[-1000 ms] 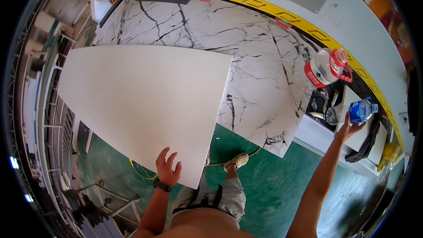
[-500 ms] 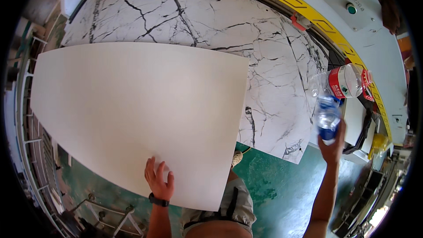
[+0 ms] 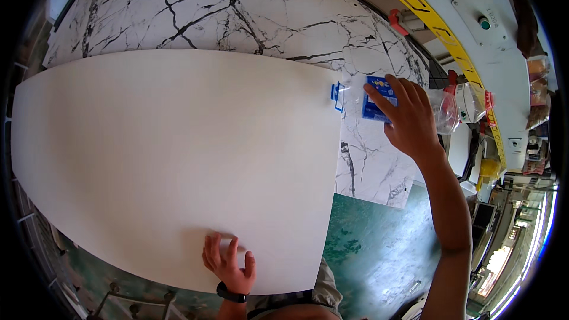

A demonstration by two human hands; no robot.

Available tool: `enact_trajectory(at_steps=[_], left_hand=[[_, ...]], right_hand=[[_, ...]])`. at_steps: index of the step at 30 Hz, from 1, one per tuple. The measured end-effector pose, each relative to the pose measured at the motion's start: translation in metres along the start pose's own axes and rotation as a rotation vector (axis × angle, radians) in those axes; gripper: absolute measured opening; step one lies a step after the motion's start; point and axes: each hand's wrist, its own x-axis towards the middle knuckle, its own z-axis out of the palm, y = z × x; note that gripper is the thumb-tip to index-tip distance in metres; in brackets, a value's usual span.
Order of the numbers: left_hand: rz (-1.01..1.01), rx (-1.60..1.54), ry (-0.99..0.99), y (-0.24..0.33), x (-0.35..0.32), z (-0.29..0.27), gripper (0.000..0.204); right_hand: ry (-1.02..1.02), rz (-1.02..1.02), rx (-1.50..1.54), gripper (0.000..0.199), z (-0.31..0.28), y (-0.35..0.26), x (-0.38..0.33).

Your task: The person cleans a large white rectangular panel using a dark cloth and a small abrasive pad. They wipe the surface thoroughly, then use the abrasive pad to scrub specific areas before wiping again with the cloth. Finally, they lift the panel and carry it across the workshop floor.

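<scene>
A: The left hand (image 3: 228, 262) lies flat, fingers spread, on the near edge of the big white board (image 3: 172, 160). It presses down and grips nothing.

B: And the right hand (image 3: 409, 120)?

A: It is wrapped around a clear plastic bottle (image 3: 379, 99) with a blue label and blue cap, held on its side just past the board's right edge, over the marble slab (image 3: 237, 12).

B: What worries you?

A: If the cap sits loose, water could spill onto the board. Also, only one palm steadies the board, and it overhangs the slab towards the green floor (image 3: 379, 249), so it might slide or tip.
</scene>
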Motion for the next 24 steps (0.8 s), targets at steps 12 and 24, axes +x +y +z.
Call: enact_trajectory(at_steps=[12, 24], left_hand=[[-0.011, -0.073, -0.02, 0.0, -0.005, -0.003, 0.042], [0.1, -0.251, 0.135, -0.014, 0.051, -0.045, 0.04]], right_hand=[[-0.081, 0.015, 0.093, 0.088, -0.018, -0.003, 0.017], [0.453, 0.503, 1.351, 0.101, 0.05, -0.001, -0.211]])
